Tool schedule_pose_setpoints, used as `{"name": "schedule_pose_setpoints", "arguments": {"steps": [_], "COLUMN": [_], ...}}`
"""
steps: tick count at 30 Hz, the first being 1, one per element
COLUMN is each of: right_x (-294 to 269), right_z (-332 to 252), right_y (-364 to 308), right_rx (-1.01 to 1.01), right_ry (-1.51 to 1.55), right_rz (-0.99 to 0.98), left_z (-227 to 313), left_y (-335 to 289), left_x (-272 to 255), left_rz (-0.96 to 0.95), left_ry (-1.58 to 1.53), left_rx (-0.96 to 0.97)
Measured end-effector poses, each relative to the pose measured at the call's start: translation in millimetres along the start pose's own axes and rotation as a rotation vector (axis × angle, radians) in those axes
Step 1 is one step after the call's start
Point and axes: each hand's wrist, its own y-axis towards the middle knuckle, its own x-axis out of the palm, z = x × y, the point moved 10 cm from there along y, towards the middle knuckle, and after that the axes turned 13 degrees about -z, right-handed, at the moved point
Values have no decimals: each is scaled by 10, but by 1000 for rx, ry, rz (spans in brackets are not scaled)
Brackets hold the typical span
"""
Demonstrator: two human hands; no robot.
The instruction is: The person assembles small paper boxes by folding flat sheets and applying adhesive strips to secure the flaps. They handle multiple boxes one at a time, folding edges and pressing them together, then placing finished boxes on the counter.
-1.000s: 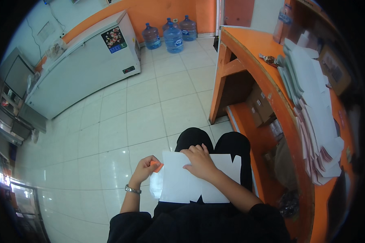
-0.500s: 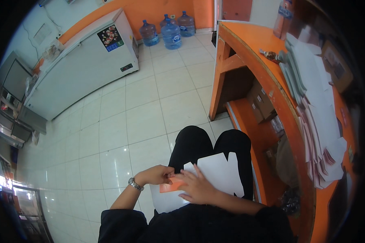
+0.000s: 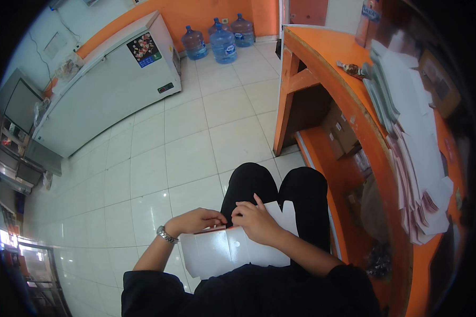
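Observation:
A white cardboard box blank (image 3: pixel 211 254) with notched edges lies across my lap, partly over my black-clad thighs. Only a thin orange strip of its printed side shows along the fold under my fingers. My left hand (image 3: pixel 197 222), with a metal watch on its wrist, pinches the blank's far edge at the left. Close to its right, my right hand (image 3: pixel 257 224) has its fingers curled on the same fold, the index finger raised. The right palm and forearm cover part of the cardboard.
At my right, an orange counter (image 3: pixel 362 113) curves past my knees, with stacked folded cardboard blanks (image 3: pixel 415 153) on top and small boxes (image 3: pixel 342 132) on its shelf. A white chest freezer (image 3: pixel 108 84) stands far left. Several large water bottles (image 3: pixel 223 46) stand by the far wall.
The blank's orange panel has been folded over and now shows white, with a thin orange edge. My right hand moved from lying flat on it to the fold. My left hand shifted slightly left.

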Motion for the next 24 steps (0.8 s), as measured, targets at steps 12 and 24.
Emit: {"name": "schedule_pose_setpoints", "arguments": {"steps": [12, 24], "right_x": [-141, -520], "right_z": [128, 360], "right_y": [-405, -381], "right_rx": [79, 94], "right_ry": [-39, 211], "right_rz": [-38, 154], "left_z": [172, 448], "left_y": [163, -3], "left_x": [219, -118], "left_rz": [85, 6], "left_ry": [378, 321], "left_rx": [-152, 62]}}
